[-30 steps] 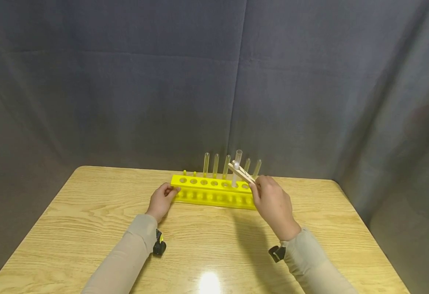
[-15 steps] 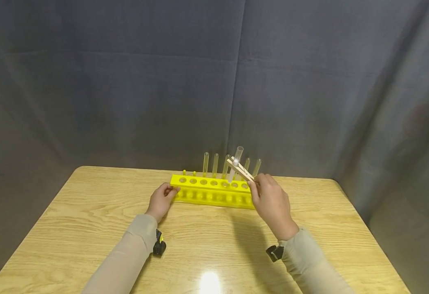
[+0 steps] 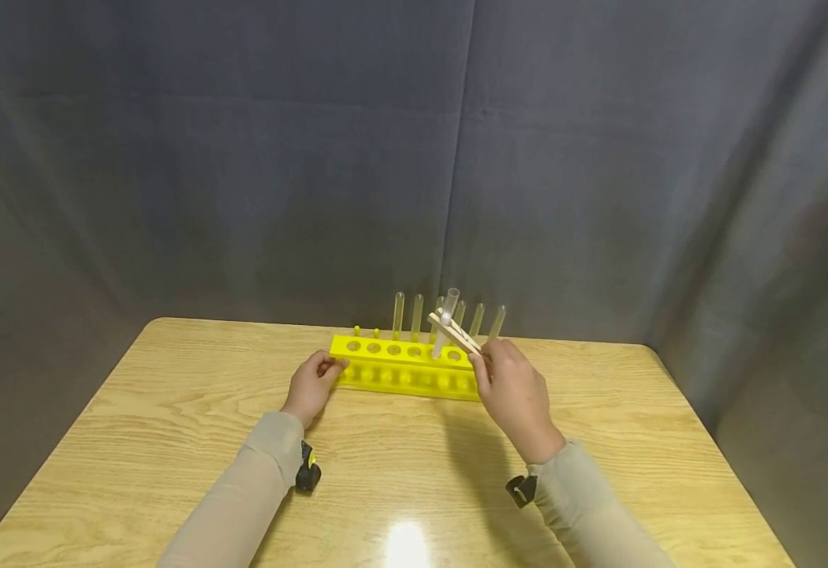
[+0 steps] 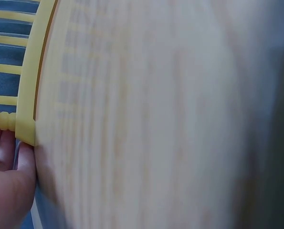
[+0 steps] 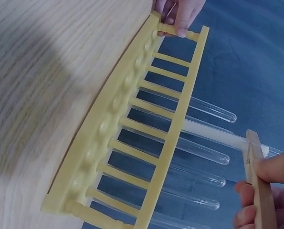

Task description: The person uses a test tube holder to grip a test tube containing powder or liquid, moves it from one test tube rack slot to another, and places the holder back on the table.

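My left hand (image 3: 309, 388) grips the left end post of a yellow test tube rack (image 3: 407, 384), with fingers and thumb around the post in the right wrist view. In my right hand (image 3: 519, 398) is a wooden test tube clamp (image 5: 260, 183). Its jaws hold a clear test tube (image 3: 449, 304) with white contents, mouth up and slightly tilted. The tube's lower end is right at a hole in the rack's top rail, right of the middle. The left wrist view catches only the fingers (image 4: 13, 176) at the post.
Several clear test tubes (image 3: 398, 315) stand upside down on pegs along the rack's back. Two bare yellow pegs (image 3: 357, 330) show at the back left. The rack stands on a wooden table (image 3: 386, 450), with a grey curtain (image 3: 279, 173) behind it.
The right hand has lifted the clamped test tube a little, moved it left and brought it down at the neighbouring hole. The left hand has stayed on the rack's end.
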Action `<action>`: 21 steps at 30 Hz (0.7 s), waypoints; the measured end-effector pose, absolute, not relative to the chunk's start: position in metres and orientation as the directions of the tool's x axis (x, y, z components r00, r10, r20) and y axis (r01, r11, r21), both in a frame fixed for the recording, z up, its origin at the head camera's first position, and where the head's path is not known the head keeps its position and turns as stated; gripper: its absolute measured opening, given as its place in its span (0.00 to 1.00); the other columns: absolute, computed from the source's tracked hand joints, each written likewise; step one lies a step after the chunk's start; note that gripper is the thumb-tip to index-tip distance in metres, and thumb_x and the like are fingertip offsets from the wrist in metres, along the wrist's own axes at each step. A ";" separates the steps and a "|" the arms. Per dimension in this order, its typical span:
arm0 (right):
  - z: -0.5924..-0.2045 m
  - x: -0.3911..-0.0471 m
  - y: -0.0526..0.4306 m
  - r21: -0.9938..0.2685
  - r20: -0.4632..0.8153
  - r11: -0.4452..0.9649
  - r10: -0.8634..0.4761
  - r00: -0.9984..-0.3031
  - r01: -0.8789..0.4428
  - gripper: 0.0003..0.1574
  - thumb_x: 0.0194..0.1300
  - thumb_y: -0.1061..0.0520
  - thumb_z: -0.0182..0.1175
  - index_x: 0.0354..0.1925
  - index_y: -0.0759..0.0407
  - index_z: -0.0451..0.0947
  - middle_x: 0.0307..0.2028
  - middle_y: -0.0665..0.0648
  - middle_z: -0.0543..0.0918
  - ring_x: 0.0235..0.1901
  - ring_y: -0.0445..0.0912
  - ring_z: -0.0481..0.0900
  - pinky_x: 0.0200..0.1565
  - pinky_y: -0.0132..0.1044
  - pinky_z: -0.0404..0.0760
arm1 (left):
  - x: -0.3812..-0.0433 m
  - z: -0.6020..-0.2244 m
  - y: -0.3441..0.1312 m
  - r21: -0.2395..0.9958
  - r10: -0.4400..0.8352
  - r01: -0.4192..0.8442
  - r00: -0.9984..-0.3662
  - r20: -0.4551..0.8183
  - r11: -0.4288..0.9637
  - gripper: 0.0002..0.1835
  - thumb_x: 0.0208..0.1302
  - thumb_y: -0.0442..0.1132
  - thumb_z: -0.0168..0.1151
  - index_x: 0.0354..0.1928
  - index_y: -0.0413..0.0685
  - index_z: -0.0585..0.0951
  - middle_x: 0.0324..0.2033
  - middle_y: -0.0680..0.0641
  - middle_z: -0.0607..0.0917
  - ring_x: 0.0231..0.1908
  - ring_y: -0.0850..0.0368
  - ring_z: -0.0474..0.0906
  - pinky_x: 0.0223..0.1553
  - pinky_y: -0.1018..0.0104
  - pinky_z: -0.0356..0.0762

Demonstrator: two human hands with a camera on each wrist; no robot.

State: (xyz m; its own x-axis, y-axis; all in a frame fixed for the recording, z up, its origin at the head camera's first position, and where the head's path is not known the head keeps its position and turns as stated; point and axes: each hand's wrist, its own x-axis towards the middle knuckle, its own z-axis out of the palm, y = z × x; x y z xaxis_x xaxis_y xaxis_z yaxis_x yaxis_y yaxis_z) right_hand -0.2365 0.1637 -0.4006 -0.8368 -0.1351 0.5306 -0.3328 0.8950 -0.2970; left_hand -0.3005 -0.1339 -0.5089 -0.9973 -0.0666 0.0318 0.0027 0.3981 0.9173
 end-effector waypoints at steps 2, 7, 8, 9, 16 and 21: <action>-0.401 -0.237 0.163 -0.302 0.522 0.895 -0.133 -0.843 -0.328 0.11 0.72 0.55 0.64 0.36 0.62 0.78 0.28 0.56 0.77 0.22 0.46 0.71 0.21 0.40 0.73 | -0.300 -0.508 -0.134 0.915 -0.065 0.002 -0.997 0.031 0.403 0.13 0.77 0.47 0.58 0.43 0.42 0.77 0.35 0.46 0.78 0.37 0.51 0.69 0.44 0.57 0.66; -0.404 -0.237 0.162 -0.307 0.509 0.896 -0.131 -0.851 -0.321 0.11 0.73 0.55 0.63 0.36 0.62 0.78 0.28 0.56 0.77 0.21 0.45 0.69 0.20 0.40 0.71 | -0.301 -0.509 -0.134 0.914 -0.067 0.001 -0.997 0.031 0.405 0.13 0.77 0.46 0.58 0.43 0.42 0.78 0.35 0.46 0.78 0.37 0.50 0.70 0.44 0.56 0.67; -0.404 -0.237 0.161 -0.309 0.506 0.896 -0.129 -0.853 -0.319 0.11 0.73 0.55 0.63 0.35 0.62 0.78 0.27 0.56 0.77 0.21 0.45 0.69 0.20 0.40 0.71 | -0.301 -0.509 -0.134 0.915 -0.068 -0.001 -0.997 0.029 0.403 0.12 0.77 0.46 0.58 0.43 0.42 0.78 0.35 0.46 0.78 0.37 0.50 0.70 0.44 0.57 0.67; -0.405 -0.237 0.161 -0.310 0.502 0.896 -0.128 -0.855 -0.317 0.11 0.73 0.55 0.63 0.35 0.61 0.78 0.27 0.56 0.77 0.21 0.45 0.69 0.20 0.40 0.71 | -0.302 -0.509 -0.134 0.916 -0.067 -0.002 -0.997 0.027 0.401 0.12 0.77 0.46 0.58 0.43 0.42 0.77 0.36 0.46 0.78 0.38 0.50 0.70 0.44 0.57 0.67; -0.410 -0.236 0.160 -0.319 0.462 0.901 -0.123 -0.878 -0.294 0.11 0.73 0.55 0.62 0.36 0.61 0.78 0.28 0.55 0.77 0.20 0.45 0.68 0.19 0.39 0.70 | -0.303 -0.512 -0.134 0.918 -0.068 -0.006 -0.997 0.023 0.398 0.13 0.76 0.47 0.59 0.40 0.43 0.76 0.35 0.46 0.79 0.37 0.51 0.70 0.44 0.57 0.67; -0.413 -0.238 0.157 -0.318 0.456 0.901 -0.128 -0.881 -0.296 0.11 0.73 0.55 0.62 0.36 0.61 0.79 0.28 0.55 0.78 0.19 0.45 0.68 0.19 0.40 0.71 | -0.302 -0.512 -0.135 0.920 -0.078 -0.005 -0.997 0.028 0.392 0.13 0.76 0.46 0.59 0.39 0.43 0.75 0.35 0.46 0.79 0.37 0.51 0.70 0.44 0.57 0.67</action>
